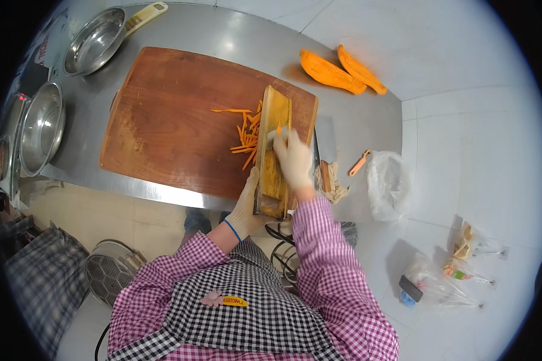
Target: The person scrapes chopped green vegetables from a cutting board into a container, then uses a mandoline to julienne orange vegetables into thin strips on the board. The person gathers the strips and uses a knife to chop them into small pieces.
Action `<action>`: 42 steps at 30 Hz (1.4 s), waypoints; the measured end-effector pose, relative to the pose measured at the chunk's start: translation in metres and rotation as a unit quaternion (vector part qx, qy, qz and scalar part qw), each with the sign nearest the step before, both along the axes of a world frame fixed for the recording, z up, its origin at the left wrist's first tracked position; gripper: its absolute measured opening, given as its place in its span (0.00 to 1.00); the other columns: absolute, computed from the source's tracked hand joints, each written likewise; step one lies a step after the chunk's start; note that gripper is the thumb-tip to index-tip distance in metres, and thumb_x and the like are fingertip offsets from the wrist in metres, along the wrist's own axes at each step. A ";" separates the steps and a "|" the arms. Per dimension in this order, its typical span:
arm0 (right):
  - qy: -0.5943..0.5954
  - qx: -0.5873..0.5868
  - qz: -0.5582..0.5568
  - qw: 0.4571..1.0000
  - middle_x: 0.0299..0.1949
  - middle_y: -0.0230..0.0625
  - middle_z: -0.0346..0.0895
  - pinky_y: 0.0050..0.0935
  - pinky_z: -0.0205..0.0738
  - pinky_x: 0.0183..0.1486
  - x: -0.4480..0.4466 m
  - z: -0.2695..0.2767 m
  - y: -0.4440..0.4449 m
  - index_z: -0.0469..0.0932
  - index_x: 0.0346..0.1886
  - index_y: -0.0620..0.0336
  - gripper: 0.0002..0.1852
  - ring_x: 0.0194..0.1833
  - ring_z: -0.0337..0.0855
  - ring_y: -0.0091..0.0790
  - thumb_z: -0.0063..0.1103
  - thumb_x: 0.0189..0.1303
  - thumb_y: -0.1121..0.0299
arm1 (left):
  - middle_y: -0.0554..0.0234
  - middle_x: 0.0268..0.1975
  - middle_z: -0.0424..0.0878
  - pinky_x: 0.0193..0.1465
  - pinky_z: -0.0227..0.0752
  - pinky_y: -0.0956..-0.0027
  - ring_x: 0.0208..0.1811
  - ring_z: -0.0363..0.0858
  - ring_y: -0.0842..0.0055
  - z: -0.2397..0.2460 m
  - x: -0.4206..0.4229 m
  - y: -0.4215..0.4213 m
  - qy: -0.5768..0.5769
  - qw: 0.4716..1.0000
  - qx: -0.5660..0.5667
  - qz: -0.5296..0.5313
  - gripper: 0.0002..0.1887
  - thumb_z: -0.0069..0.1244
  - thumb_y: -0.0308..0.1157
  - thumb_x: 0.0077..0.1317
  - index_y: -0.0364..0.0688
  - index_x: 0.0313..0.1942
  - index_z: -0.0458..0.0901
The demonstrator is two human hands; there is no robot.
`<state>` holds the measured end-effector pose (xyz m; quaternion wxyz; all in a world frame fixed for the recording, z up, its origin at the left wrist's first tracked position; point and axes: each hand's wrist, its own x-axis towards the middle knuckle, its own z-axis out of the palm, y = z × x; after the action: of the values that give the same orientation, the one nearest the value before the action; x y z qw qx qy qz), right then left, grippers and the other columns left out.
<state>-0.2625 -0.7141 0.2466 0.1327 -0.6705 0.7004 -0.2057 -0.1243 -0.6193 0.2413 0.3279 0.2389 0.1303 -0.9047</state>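
Observation:
A wooden mandoline grater [269, 180] lies lengthwise over the right part of a wooden cutting board [176, 104]. My left hand [248, 203], in a knitted glove with a blue cuff edge, grips its near end. My gloved right hand [296, 158] is over the grater's middle, with a small orange vegetable piece [278, 129] showing at the fingertips; what else it holds is hidden. Orange vegetable strips [248, 135] lie in a loose heap on the board, left of the grater. Two peeled orange vegetable pieces [329, 74] rest at the back of the steel table.
Right of the board lie a cleaver [326, 140] on a crumpled cloth [338, 192], an orange-handled peeler [359, 163] and a clear plastic bag [388, 185]. Steel bowls [95, 43] stand at the left. Bags [438, 275] hang on the right wall.

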 end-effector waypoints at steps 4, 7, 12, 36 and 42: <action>0.026 -0.036 0.047 0.998 0.28 0.42 0.87 0.40 0.82 0.32 0.011 0.013 0.059 0.80 0.43 0.52 0.10 0.28 0.89 0.47 0.68 0.70 0.59 | 0.53 0.81 0.59 0.76 0.51 0.22 0.81 0.57 0.47 0.003 0.000 -0.004 0.015 1.000 0.005 0.000 0.45 0.35 0.76 0.73 0.60 0.81 0.55; -0.028 0.030 0.027 0.999 0.34 0.45 0.87 0.43 0.83 0.41 0.008 0.014 0.050 0.80 0.46 0.56 0.10 0.36 0.90 0.50 0.65 0.72 0.61 | 0.53 0.79 0.62 0.72 0.60 0.25 0.78 0.63 0.48 0.002 0.002 -0.003 0.008 1.000 -0.014 -0.009 0.45 0.35 0.76 0.73 0.59 0.81 0.56; -0.088 0.045 0.045 0.994 0.50 0.53 0.84 0.47 0.78 0.57 0.001 0.016 0.043 0.78 0.53 0.64 0.12 0.55 0.85 0.56 0.61 0.73 0.67 | 0.52 0.76 0.66 0.66 0.68 0.27 0.72 0.71 0.47 -0.003 0.005 0.000 -0.033 0.999 -0.036 -0.008 0.47 0.36 0.77 0.72 0.56 0.80 0.56; -0.170 0.052 0.030 0.984 0.46 0.45 0.86 0.34 0.77 0.55 -0.001 -0.004 0.030 0.83 0.46 0.67 0.07 0.48 0.86 0.42 0.62 0.70 0.75 | 0.57 0.78 0.65 0.71 0.62 0.25 0.78 0.64 0.52 0.006 0.012 -0.004 -0.010 1.000 -0.013 -0.005 0.43 0.32 0.75 0.75 0.60 0.80 0.58; -0.219 0.011 -0.026 0.975 0.39 0.42 0.84 0.32 0.76 0.52 0.000 -0.022 0.004 0.81 0.40 0.67 0.04 0.44 0.84 0.37 0.62 0.69 0.75 | 0.52 0.79 0.63 0.74 0.54 0.22 0.79 0.60 0.48 0.015 0.009 -0.005 -0.044 0.999 -0.014 -0.026 0.47 0.33 0.77 0.73 0.55 0.81 0.56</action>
<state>-0.2626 -0.7104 0.2249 0.2845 -0.5893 0.6737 -0.3433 -0.1151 -0.6244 0.2558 0.3134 0.2774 0.0969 -0.9030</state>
